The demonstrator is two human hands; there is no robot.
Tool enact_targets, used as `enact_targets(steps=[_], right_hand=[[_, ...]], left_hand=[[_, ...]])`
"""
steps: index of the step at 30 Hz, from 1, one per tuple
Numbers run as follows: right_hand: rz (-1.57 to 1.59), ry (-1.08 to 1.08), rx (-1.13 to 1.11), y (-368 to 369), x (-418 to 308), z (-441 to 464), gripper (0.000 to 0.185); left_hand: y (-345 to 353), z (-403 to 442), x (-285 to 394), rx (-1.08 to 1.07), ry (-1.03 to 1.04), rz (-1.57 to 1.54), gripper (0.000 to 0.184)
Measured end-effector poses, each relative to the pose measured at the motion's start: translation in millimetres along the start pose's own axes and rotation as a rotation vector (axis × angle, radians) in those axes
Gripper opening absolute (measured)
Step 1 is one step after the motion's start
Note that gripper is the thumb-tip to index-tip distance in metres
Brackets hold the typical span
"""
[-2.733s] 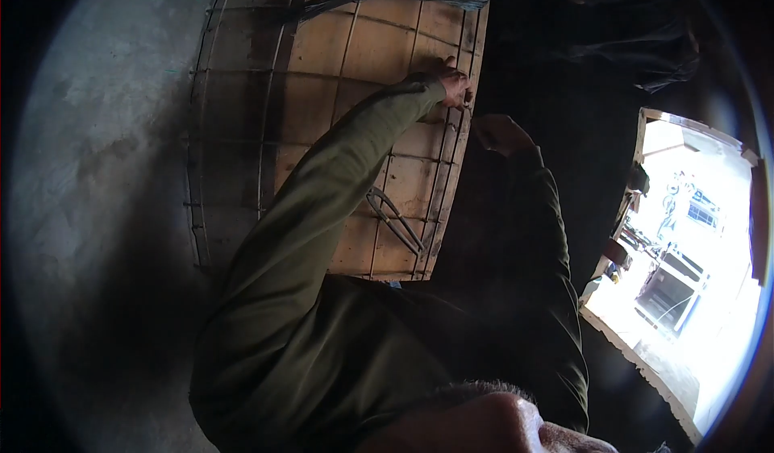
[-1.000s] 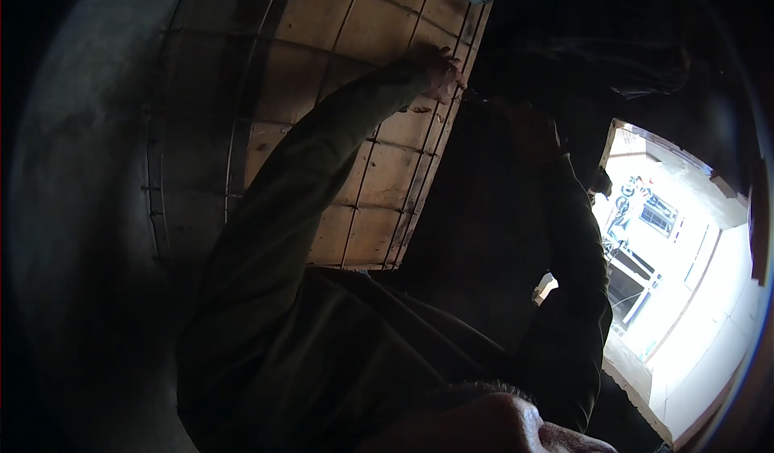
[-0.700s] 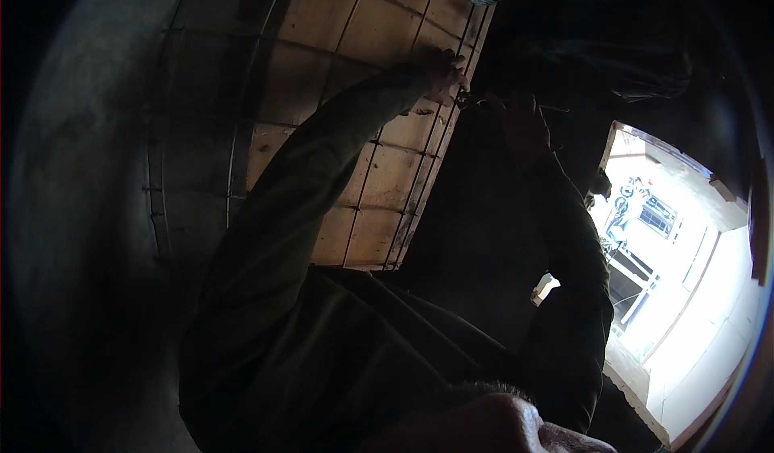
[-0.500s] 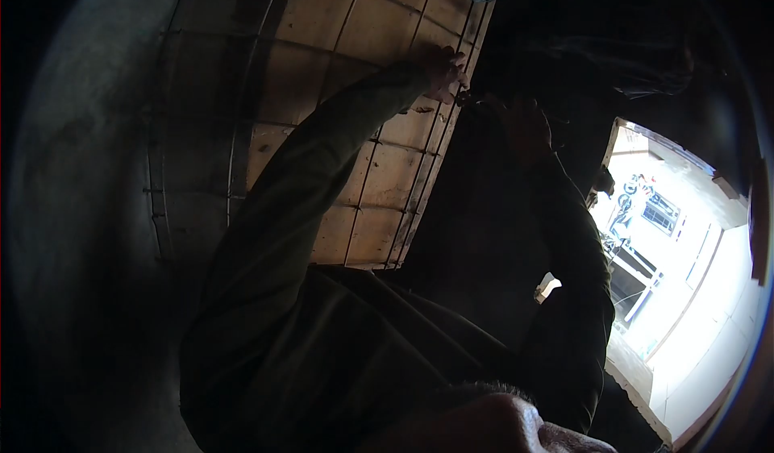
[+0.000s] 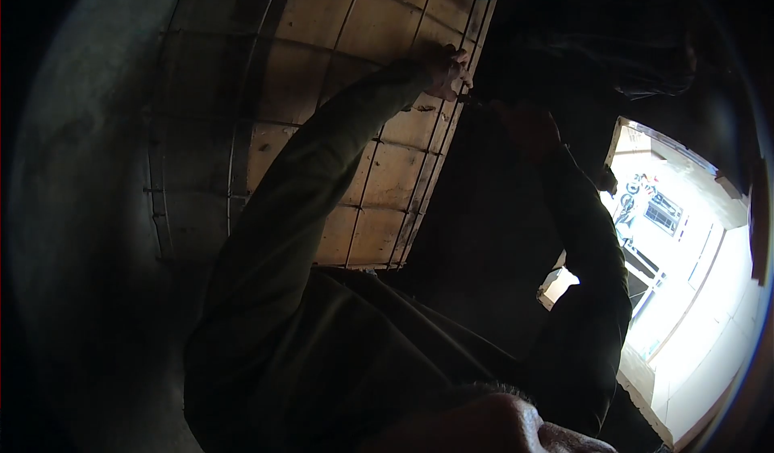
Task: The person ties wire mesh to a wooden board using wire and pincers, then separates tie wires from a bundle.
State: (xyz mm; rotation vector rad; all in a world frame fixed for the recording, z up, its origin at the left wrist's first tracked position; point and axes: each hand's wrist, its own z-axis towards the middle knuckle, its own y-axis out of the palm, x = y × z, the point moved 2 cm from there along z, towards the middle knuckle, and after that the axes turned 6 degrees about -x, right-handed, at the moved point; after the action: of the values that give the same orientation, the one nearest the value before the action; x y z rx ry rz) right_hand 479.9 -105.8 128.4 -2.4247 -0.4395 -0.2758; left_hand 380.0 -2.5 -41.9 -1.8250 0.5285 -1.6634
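Wire mesh (image 5: 334, 50) is lying across a wooden board (image 5: 391, 183), poking out past its left side. Left hand (image 5: 446, 74) is sitting at the mesh's right edge, looking half curled; right hand (image 5: 528, 130) is hanging near it. Way too dark, can't tell what either's gripping, if anything.

Matt, blotched wooden board (image 5: 391, 180), dull metal rods (image 5: 359, 206) reaching its right edge, matt, creased cloth sleeve (image 5: 298, 179)

Very dim, overexposed glare from opening (image 5: 685, 292) at right, deep shadows, fisheye-curved edges
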Motion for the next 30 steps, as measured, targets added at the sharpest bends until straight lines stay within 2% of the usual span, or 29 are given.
enact_targets(steps=[1, 3, 4, 6, 7, 9, 11, 13, 14, 15, 16, 18, 19, 21, 25, 27, 28, 30], right_hand=[[-0.002, -0.001, -0.001, 22.6, 8.8, 7.7, 0.03], [-0.083, -0.208, 0.236, 82.0, 29.5, 23.5, 0.024], [-0.087, -0.207, 0.238, 80.7, 27.3, 22.1, 0.024], [0.497, -0.024, 0.059, 80.8, 22.0, 20.5, 0.023], [0.496, -0.025, 0.057, 74.2, 21.7, 21.8, 0.023], [0.902, -0.029, -0.422, 61.5, 24.8, 20.5, 0.034], [0.874, 0.034, -0.39, 36.6, 14.8, 11.3, 0.034], [0.842, 0.094, -0.361, 45.3, 16.2, 12.2, 0.033], [0.672, 0.033, -0.116, 70.9, 24.0, 18.9, 0.035], [0.494, -0.026, 0.127, 86.7, 30.0, 22.8, 0.038], [0.492, -0.026, 0.126, 93.7, 33.1, 25.3, 0.038], [0.466, -0.233, 0.392, 97.9, 34.2, 26.7, 0.04], [0.465, -0.238, 0.391, 77.8, 28.1, 24.7, 0.04], [0.768, 0.06, -0.359, 33.4, 12.3, 17.5, 0.041], [0.705, 0.104, -0.483, 42.0, 17.9, 12.5, 0.041], [0.293, 0.095, 0.219, 30.8, 14.4, -10.3, 0.038], [0.291, 0.093, 0.217, 26.0, 14.7, -18.4, 0.038], [0.109, -0.005, 0.415, 11.1, 13.3, -32.4, 0.036]], left_hand=[[3.1, 0.7, -3.1, 0.067, 0.053, 0.0, 0.052], [9.9, 5.2, -3.0, 0.049, 0.025, 0.047, 0.052], [8.7, 7.4, -3.1, 0.035, -0.008, 0.098, 0.052], [9.5, 9.0, -4.4, 0.04, -0.006, 0.085, 0.052], [11.4, 9.2, -4.3, 0.039, -0.001, 0.069, 0.052], [17.3, 13.4, -8.1, 0.04, 0.01, 0.073, 0.053], [17.1, 12.4, -4.5, 0.042, 0.022, 0.083, 0.054], [15.1, -2.3, 12.1, 0.252, -0.045, 0.136, 0.06], [17.6, -5.5, 20.7, 0.251, -0.049, 0.134, 0.06], [17.8, -5.2, 33.9, 0.368, 0.021, 0.259, 0.054], [14.8, -6.7, 51.2, 0.483, 0.091, 0.383, 0.051], [11.7, -2.1, 86.0, 0.226, 0.121, 0.14, 0.038], [22.0, 6.7, 94.5, 0.227, 0.116, 0.139, 0.038], [45.1, 21.1, 98.8, 0.36, -0.095, -0.186, 0.025], [57.7, 35.1, 96.3, 0.506, -0.095, -0.234, 0.019], [61.1, 46.7, 89.7, 0.464, -0.152, -0.078, 0.018], [52.3, 43.1, 90.9, 0.466, -0.153, -0.08, 0.018], [39.8, 37.5, 92.6, 0.434, -0.148, -0.286, 0.017]])
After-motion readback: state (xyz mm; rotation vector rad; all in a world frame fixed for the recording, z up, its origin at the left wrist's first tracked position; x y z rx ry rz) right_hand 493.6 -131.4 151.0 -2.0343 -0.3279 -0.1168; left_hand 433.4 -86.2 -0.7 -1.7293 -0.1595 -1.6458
